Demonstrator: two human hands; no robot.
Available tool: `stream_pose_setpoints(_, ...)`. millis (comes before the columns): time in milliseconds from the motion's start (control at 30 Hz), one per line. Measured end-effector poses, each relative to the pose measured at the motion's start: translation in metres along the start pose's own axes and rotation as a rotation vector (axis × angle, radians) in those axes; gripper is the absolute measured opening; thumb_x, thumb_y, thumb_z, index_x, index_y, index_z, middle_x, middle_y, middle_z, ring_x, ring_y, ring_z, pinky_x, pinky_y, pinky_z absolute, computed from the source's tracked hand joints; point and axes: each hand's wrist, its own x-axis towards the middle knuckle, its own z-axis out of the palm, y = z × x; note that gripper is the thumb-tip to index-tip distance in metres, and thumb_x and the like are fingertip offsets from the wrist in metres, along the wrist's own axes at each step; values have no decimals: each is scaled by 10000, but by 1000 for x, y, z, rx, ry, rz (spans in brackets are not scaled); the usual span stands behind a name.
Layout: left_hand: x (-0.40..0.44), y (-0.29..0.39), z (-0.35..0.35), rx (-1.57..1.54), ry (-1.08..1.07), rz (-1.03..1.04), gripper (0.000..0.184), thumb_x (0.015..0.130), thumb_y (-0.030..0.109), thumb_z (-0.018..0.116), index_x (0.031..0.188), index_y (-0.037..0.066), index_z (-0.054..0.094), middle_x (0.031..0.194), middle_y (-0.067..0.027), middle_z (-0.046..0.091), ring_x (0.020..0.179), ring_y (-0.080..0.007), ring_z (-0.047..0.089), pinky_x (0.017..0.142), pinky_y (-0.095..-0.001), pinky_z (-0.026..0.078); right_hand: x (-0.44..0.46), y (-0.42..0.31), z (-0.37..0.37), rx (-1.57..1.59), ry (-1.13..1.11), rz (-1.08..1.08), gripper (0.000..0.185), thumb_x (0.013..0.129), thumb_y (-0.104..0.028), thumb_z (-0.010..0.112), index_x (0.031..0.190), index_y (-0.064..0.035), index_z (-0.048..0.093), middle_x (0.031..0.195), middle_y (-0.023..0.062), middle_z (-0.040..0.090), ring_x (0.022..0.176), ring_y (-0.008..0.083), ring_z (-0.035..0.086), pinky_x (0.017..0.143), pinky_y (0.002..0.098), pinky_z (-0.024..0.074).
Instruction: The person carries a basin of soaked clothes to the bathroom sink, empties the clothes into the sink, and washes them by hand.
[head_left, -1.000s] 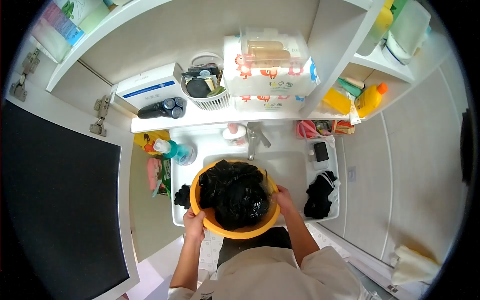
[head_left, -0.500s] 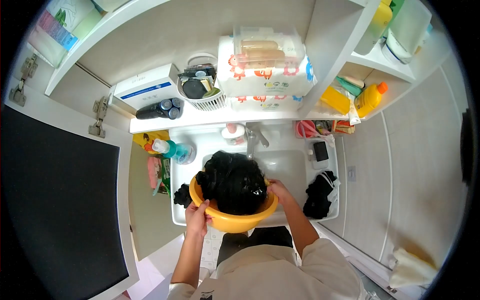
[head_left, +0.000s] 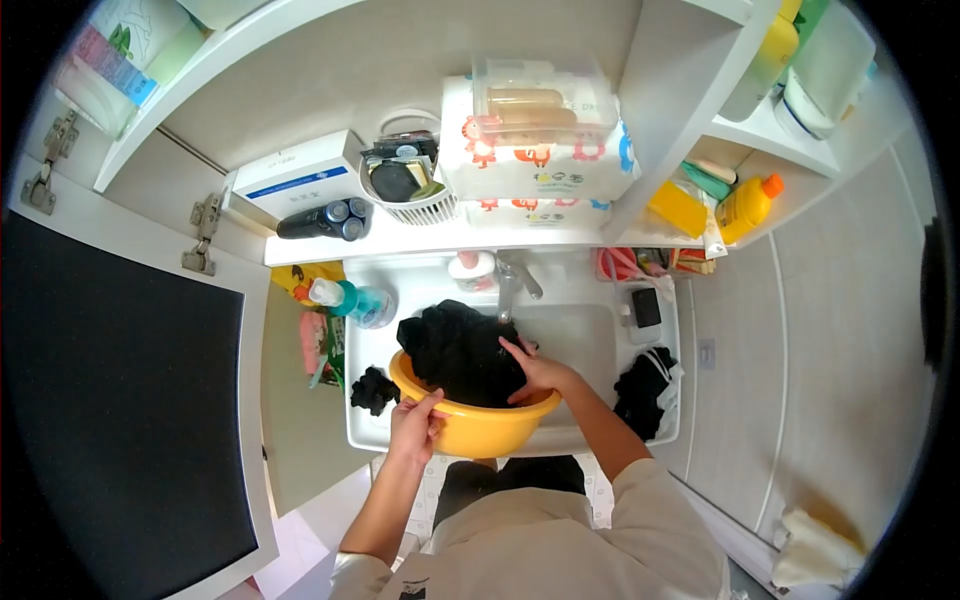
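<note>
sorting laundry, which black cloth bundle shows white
The rightmost bundle on the sink, with white parts; the big heap in the yellow basin and the small bundle at left look all black.

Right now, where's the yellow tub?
The yellow tub is low in the head view, at the near edge of the sink, left hand on the tub's rim.

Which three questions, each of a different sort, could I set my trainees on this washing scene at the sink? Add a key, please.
1. True or false: the left hand holds the rim of the yellow basin.
2. Choose one. The right hand is touching:
A the faucet
B the black cloth in the basin
C the electric shaver
3. Fill in: in the picture, the bottle with the teal collar stands toward the ____ side of the sink.

Key: 1 true; 2 B; 3 left.
</note>
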Motion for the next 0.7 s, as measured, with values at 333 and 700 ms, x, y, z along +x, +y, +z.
stream_pose_setpoints(333, -30, 19, 37, -1, -20, 40, 234, 940, 175, 699, 807, 88, 528, 728, -134, 715, 354, -71, 376, 356, -214, 283, -5, 26, -12, 227, -144, 60, 1140, 723, -4, 793, 1602, -177, 87, 1434, 256, 476, 1255, 352, 528, 1018, 411, 455)
stream_pose_setpoints(700, -42, 38, 49, 66, -138, 6, 256, 966, 223, 669, 799, 107, 515, 773, -148, 734, 358, -55, 358, 366, -217, 294, -12, 67, 19, 311, -13, -29, 1015, 748, -122, 815, 1584, -161, 240, 1187, 160, 612, 1015, 248, 581, 928, 371, 489)
